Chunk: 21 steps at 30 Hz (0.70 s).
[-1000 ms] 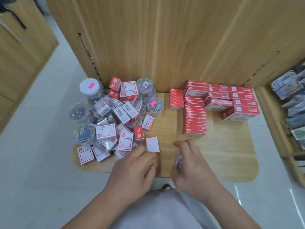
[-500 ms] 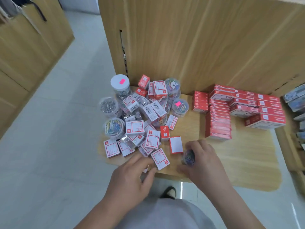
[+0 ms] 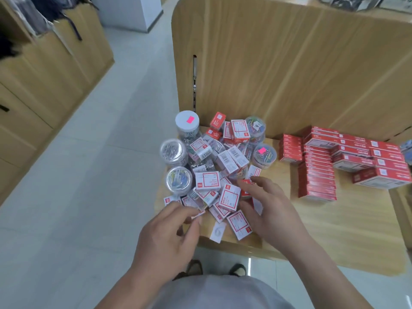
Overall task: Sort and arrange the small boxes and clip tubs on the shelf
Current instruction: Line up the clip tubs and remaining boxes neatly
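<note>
Flanking small boxes (image 3: 229,197), left hand (image 3: 169,237) and right hand (image 3: 272,210) maybe touch.

Pale grey floor tiles (image 3: 73,197) ran from the near left to the far end of the aisle, and a bright streak of light (image 3: 249,266) reflected on them below the near edge of the wooden shelf (image 3: 334,233). Behind the shelf rose a tall wood-grain back panel (image 3: 289,63) with a slotted metal strip (image 3: 194,79) near its left edge. Wooden cabinets (image 3: 44,90) lined the left side, with dark fabric (image 3: 49,10) hanging above them. A white wall (image 3: 129,12) stood at the far end.
</note>
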Available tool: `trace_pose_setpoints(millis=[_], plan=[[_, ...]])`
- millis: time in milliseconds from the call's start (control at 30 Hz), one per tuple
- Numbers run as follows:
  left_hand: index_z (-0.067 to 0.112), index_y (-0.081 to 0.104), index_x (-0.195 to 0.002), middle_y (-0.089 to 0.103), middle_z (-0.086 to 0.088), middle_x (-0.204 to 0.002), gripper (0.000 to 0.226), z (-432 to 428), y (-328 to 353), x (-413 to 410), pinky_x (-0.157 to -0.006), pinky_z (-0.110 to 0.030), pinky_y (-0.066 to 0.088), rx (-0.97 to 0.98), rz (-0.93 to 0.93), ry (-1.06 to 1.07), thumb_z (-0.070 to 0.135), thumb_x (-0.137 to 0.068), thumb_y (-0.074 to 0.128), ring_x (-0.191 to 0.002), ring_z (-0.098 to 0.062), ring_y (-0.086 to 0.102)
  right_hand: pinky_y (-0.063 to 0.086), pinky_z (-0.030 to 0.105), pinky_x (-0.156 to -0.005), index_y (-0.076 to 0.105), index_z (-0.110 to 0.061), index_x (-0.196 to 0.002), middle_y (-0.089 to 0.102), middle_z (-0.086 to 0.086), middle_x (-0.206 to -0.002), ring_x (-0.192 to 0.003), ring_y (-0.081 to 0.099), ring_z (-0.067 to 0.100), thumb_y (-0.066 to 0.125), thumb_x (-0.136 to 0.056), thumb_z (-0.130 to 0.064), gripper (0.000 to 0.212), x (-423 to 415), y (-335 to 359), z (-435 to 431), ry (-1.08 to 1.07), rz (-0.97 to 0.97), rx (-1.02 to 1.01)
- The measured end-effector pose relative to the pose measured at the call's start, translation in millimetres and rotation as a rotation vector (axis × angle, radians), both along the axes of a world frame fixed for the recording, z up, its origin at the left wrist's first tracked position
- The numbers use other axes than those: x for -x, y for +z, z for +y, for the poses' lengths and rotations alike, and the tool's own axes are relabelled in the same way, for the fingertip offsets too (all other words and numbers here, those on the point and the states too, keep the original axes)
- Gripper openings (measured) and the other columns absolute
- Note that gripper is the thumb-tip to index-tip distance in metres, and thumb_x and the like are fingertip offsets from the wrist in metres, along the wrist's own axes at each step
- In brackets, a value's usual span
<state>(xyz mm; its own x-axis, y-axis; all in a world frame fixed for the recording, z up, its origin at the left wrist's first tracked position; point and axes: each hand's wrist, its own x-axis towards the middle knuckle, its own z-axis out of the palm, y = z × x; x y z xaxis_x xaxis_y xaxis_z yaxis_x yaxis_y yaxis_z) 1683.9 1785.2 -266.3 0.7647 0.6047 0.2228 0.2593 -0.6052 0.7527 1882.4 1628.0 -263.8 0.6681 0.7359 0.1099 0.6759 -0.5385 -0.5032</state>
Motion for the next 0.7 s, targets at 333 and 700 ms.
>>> trace_pose_setpoints(millis=[333, 700], plan=[[0.036, 0.053, -0.138, 0.051, 0.019, -0.128, 0.076, 24, -40, 12, -0.072, -0.012, 0.046, 0.318, 0.067, 0.175, 0.018, -0.073, 0.089, -0.087, -0.008, 0.063, 0.047, 0.031, -0.098, 0.072, -0.017, -0.122, 0.063, -0.001, -0.126, -0.118, 0.058, 0.019, 0.071, -0.087, -0.031, 0.037, 26, 11, 19, 0.052, -0.047, -0.185], [0.035, 0.064, -0.122, 0.055, 0.017, -0.113, 0.060, 25, -47, 14, -0.066, -0.009, 0.043, 0.297, 0.058, 0.115, 0.017, -0.072, 0.091, -0.088, -0.012, 0.063, 0.050, 0.036, -0.092, 0.066, -0.019, -0.128, 0.066, -0.008, -0.117, -0.110, 0.059, 0.017, 0.089, -0.076, -0.025, 0.057, 30, 13, 18, -0.001, -0.039, -0.127]])
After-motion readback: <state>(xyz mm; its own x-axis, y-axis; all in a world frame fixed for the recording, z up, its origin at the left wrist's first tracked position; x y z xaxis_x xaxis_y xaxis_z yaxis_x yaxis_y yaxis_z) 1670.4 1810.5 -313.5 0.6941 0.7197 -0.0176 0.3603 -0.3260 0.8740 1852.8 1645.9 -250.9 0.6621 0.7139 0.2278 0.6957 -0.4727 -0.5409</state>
